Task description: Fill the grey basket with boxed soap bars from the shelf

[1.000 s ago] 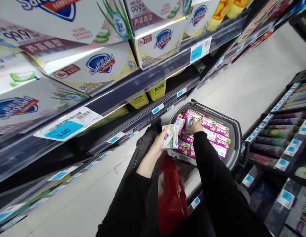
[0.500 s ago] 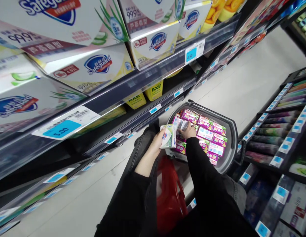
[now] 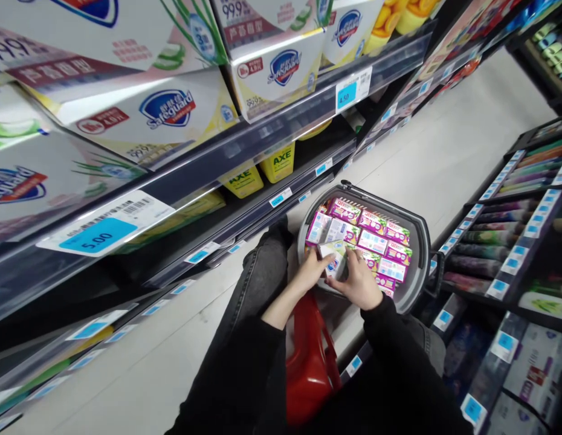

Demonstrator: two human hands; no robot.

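Between my two hands is a white Safeguard soap box with a green top edge. My left hand grips its left side, fingers closed on it. My right hand has its thumb and fingers closed on the right side. Both hands are over the near side of a grey basket. Purple and white soap boxes lie in rows inside the basket, some with a pale side facing up. My hands and the held box hide part of the near rows.
On the left, a shelf carries large Safeguard packs with a price tag below. Yellow AXE bottles stand on a lower shelf. A red plastic object is between my legs. Shelves of packaged goods line the right.
My left hand has brought the soap box rightward over the basket. My right hand has left the boxes in the basket and taken hold of the soap box too. The view has shifted slightly.
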